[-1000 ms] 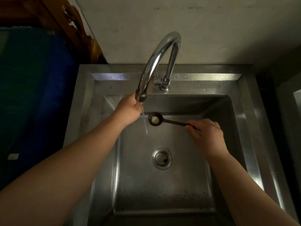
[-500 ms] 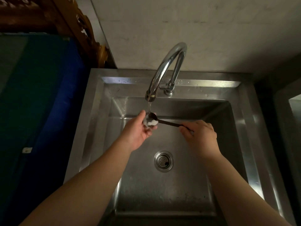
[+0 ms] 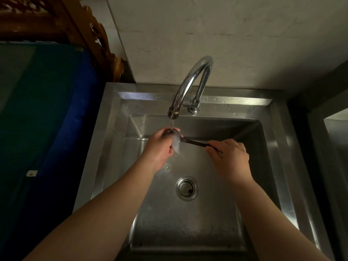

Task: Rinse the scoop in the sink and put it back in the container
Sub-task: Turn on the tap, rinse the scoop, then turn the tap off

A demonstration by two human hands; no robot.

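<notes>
A dark, long-handled scoop (image 3: 194, 142) is held level over the steel sink (image 3: 278, 147), its bowl right under the running stream from the curved chrome faucet (image 3: 190, 85). My right hand (image 3: 230, 157) pinches the end of the handle. My left hand (image 3: 162, 146) is cupped around the bowl, fingers wrapped on it, hiding most of it. Water spills off the bowl and splashes on the basin floor. No container is in view.
The round drain strainer (image 3: 186, 188) lies in the basin below my hands. A blue and green cloth-covered surface (image 3: 47, 110) borders the sink on the left, with carved wooden furniture (image 3: 90, 29) behind it. A pale wall stands behind the faucet.
My left hand left the faucet spout and closed around the scoop's bowl. The bowl shifted left into the stream, and water now runs over it.
</notes>
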